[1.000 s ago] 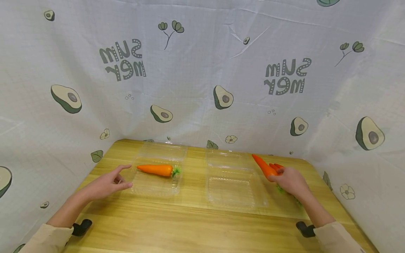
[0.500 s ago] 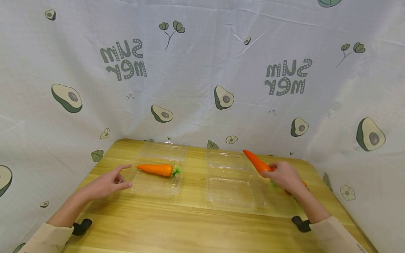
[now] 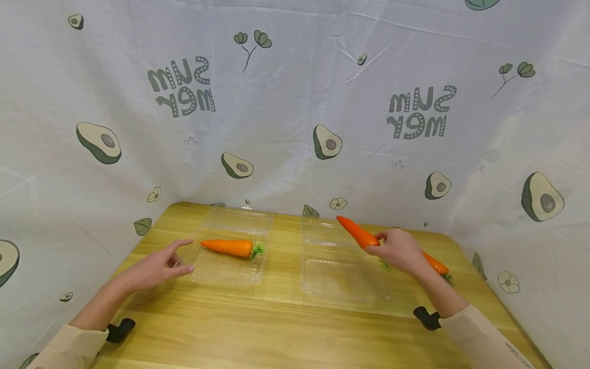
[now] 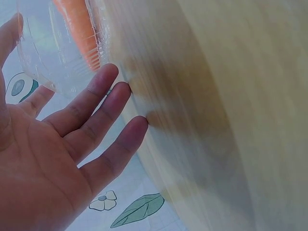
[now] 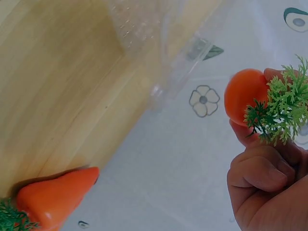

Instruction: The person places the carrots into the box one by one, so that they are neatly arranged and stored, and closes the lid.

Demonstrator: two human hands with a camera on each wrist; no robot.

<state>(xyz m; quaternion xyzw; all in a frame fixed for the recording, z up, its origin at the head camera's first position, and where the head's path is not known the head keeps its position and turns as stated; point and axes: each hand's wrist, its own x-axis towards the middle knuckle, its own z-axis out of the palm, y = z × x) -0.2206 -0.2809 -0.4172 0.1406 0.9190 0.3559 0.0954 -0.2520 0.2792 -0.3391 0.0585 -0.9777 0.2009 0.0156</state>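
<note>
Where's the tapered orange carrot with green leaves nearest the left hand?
In the head view, left of centre, the carrot lies in a clear plastic container, right of the left hand.

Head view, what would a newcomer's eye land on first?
Probably the held carrot, bright orange, gripped by the right hand near the right box. Next, likely the second carrot, lying in the clear left box beside the left hand. A third carrot lies on the table, right of both boxes.

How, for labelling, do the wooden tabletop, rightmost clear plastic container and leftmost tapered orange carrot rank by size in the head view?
Largest first:
Wooden tabletop
Rightmost clear plastic container
Leftmost tapered orange carrot
</note>
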